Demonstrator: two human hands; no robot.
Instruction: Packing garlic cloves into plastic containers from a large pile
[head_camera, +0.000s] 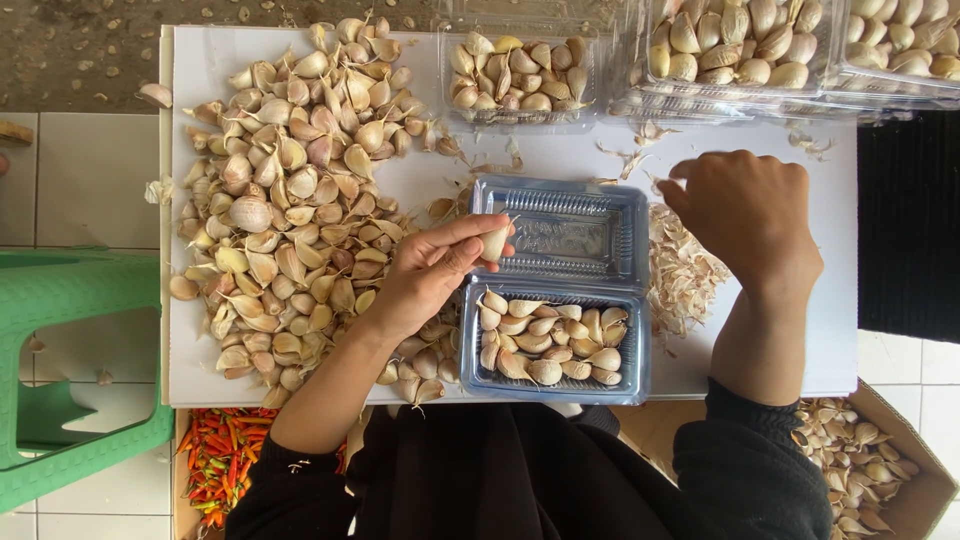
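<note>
A clear hinged plastic box (556, 290) lies open mid-surface on the white surface (560, 155); its near half is full of garlic cloves, its far lid half bare. The left hand (432, 270) pinches one garlic clove (494, 243) at the lid's left edge, long axis roughly upright, tip pointing away from the person. The right hand (745, 205), right of the box, is curled loosely above papery skins (682, 270); whether it grasps anything I cannot tell. Left of the box sprawls a loose clove heap (290, 200). Beyond it sit filled clear trays (520, 75).

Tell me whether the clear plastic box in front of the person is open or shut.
Open. The clear plastic box lies hinged flat: its lid half is empty, while the near half holds garlic cloves.
</note>
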